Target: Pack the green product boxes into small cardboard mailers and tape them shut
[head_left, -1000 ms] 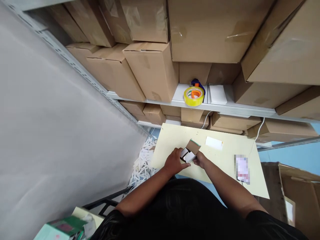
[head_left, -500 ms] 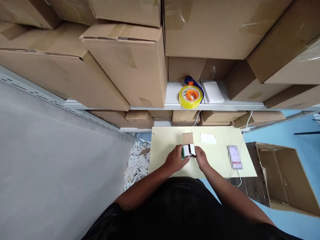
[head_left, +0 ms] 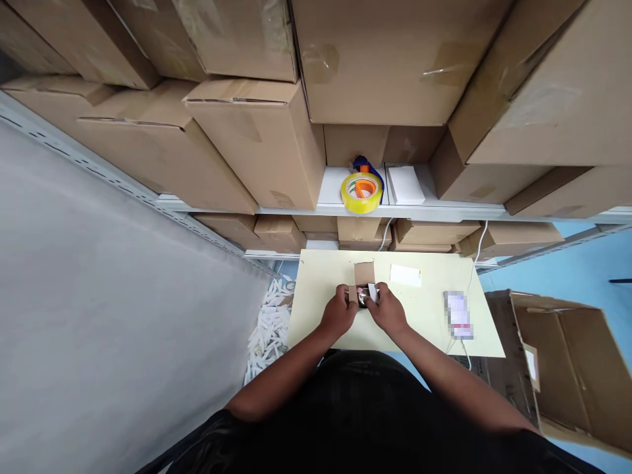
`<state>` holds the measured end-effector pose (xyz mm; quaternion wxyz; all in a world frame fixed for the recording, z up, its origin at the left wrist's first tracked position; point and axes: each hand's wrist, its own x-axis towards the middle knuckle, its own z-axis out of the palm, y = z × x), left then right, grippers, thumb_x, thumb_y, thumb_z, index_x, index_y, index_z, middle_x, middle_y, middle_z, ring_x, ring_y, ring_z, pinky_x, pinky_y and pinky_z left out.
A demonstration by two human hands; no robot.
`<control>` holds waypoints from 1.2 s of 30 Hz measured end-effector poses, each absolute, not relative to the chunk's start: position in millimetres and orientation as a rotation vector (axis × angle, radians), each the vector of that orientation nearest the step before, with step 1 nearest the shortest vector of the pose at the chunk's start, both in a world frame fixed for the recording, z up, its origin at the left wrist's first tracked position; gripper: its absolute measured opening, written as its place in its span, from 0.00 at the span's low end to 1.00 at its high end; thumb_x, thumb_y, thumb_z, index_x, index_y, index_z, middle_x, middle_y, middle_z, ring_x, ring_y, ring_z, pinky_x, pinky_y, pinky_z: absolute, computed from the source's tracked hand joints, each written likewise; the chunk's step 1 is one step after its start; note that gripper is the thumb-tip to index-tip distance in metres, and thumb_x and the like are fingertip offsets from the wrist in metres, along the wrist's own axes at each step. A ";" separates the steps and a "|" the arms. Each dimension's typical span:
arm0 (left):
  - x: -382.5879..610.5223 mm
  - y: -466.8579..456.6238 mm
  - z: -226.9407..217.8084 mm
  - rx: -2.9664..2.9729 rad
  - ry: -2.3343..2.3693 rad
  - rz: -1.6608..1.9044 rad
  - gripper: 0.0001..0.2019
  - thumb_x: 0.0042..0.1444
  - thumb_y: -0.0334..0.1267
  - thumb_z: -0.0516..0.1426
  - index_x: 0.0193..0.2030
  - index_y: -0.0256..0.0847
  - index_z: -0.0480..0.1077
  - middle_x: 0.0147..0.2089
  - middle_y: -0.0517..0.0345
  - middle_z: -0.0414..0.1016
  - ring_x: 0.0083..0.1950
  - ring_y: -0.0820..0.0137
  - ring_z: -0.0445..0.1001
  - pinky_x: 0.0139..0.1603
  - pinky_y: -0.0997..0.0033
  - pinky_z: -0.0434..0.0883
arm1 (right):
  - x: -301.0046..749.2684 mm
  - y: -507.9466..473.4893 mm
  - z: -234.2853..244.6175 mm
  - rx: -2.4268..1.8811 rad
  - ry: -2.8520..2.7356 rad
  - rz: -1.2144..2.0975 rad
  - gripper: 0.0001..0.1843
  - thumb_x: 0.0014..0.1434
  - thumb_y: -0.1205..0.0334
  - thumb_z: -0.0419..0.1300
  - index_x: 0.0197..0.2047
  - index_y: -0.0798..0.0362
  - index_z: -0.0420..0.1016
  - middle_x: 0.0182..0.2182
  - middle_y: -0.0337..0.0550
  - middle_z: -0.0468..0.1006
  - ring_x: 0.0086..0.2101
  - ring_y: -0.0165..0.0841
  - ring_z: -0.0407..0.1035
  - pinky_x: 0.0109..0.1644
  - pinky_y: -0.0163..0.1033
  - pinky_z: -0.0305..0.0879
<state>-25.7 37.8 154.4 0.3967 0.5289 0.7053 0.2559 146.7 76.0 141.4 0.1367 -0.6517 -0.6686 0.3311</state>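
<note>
A small brown cardboard box (head_left: 364, 274) with its top flap standing open sits on the pale yellow table (head_left: 320, 289). My left hand (head_left: 338, 315) grips its left side with curled fingers. My right hand (head_left: 388, 312) closes on its right side, by a white flap. Something small and pale shows in the box's opening between my hands; I cannot make out what it is.
A white card (head_left: 405, 275) and a blurred phone-like item (head_left: 457, 314) with a white cable lie on the table. A yellow tape roll (head_left: 361, 191) and white packet (head_left: 405, 185) rest on the shelf among large cartons. White paper strips (head_left: 269, 326) litter the floor left; an open carton (head_left: 567, 362) stands right.
The view swung and steadied over the table. The little box turned upright between my hands, and both hands closed in tighter round its open top.
</note>
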 end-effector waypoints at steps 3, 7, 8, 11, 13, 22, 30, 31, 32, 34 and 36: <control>-20.6 26.7 147.5 1.339 1.859 0.783 0.24 0.58 0.29 0.56 0.62 0.42 0.60 0.58 0.48 0.72 0.46 0.66 0.78 0.47 0.65 0.73 | 157.7 75.8 138.4 -1.826 -1.968 0.990 0.16 0.66 0.58 0.51 0.55 0.51 0.67 0.33 0.44 0.79 0.33 0.41 0.72 0.35 0.39 0.59; -20.6 21.8 153.8 1.798 1.845 0.713 0.17 0.58 0.26 0.54 0.53 0.42 0.72 0.54 0.48 0.71 0.58 0.60 0.71 0.61 0.59 0.70 | 171.5 73.0 128.5 -1.732 -1.865 1.142 0.23 0.64 0.60 0.49 0.61 0.51 0.65 0.31 0.40 0.78 0.32 0.40 0.73 0.35 0.40 0.62; -20.2 22.6 157.6 1.873 1.820 0.639 0.15 0.59 0.26 0.53 0.51 0.41 0.73 0.51 0.49 0.71 0.57 0.60 0.71 0.61 0.59 0.70 | 173.9 72.5 125.6 -1.712 -1.834 1.191 0.27 0.63 0.60 0.50 0.65 0.51 0.62 0.32 0.39 0.78 0.31 0.40 0.73 0.36 0.40 0.64; -15.3 28.9 169.3 1.918 1.844 0.416 0.11 0.62 0.34 0.55 0.49 0.38 0.75 0.48 0.47 0.72 0.52 0.60 0.73 0.57 0.60 0.72 | 177.9 71.6 118.1 -1.610 -1.816 1.350 0.36 0.59 0.63 0.55 0.70 0.47 0.57 0.38 0.38 0.80 0.35 0.38 0.75 0.42 0.41 0.69; -9.5 36.2 175.6 1.889 1.923 0.244 0.14 0.60 0.43 0.59 0.49 0.36 0.75 0.49 0.45 0.71 0.52 0.57 0.73 0.55 0.59 0.73 | 178.0 71.0 115.3 -1.507 -1.870 1.438 0.40 0.53 0.65 0.60 0.70 0.46 0.59 0.49 0.41 0.80 0.44 0.39 0.75 0.50 0.43 0.70; 6.9 74.2 193.1 1.767 1.970 -0.283 0.25 0.46 0.55 0.66 0.46 0.41 0.77 0.55 0.44 0.69 0.53 0.55 0.72 0.48 0.62 0.73 | 164.8 76.2 116.6 -1.451 -2.115 1.266 0.38 0.49 0.57 0.72 0.61 0.49 0.65 0.54 0.50 0.73 0.53 0.45 0.71 0.54 0.46 0.68; 6.9 64.4 185.6 1.843 1.997 0.121 0.19 0.43 0.48 0.66 0.39 0.40 0.75 0.51 0.41 0.71 0.56 0.47 0.70 0.49 0.56 0.74 | 162.9 80.7 109.6 -1.460 -2.209 1.095 0.37 0.47 0.60 0.72 0.58 0.52 0.64 0.49 0.49 0.74 0.49 0.42 0.71 0.51 0.44 0.67; 5.8 62.1 186.9 1.813 1.985 0.163 0.19 0.42 0.47 0.66 0.40 0.40 0.74 0.52 0.41 0.71 0.56 0.47 0.71 0.50 0.56 0.74 | 162.5 79.6 108.4 -1.466 -2.211 1.085 0.36 0.47 0.60 0.72 0.58 0.52 0.64 0.48 0.48 0.73 0.49 0.42 0.70 0.51 0.44 0.67; 4.4 60.1 189.4 1.782 1.971 0.201 0.20 0.41 0.46 0.67 0.40 0.40 0.74 0.53 0.40 0.72 0.55 0.48 0.72 0.51 0.56 0.74 | 161.7 78.2 107.7 -1.474 -2.216 1.071 0.35 0.47 0.60 0.71 0.57 0.52 0.65 0.48 0.48 0.73 0.49 0.42 0.70 0.50 0.43 0.67; 0.8 56.8 197.8 1.747 1.953 0.289 0.21 0.41 0.44 0.68 0.43 0.39 0.75 0.58 0.39 0.71 0.55 0.48 0.74 0.54 0.55 0.74 | 159.1 75.4 108.4 -1.480 -2.236 1.030 0.31 0.47 0.61 0.70 0.54 0.52 0.65 0.47 0.47 0.71 0.48 0.41 0.69 0.49 0.43 0.67; -4.1 54.1 210.4 1.754 1.953 0.391 0.20 0.43 0.43 0.67 0.45 0.39 0.75 0.63 0.38 0.69 0.54 0.48 0.76 0.56 0.53 0.74 | 155.3 73.2 111.8 -1.487 -2.258 0.984 0.28 0.48 0.61 0.69 0.51 0.51 0.66 0.46 0.45 0.70 0.46 0.40 0.68 0.48 0.42 0.66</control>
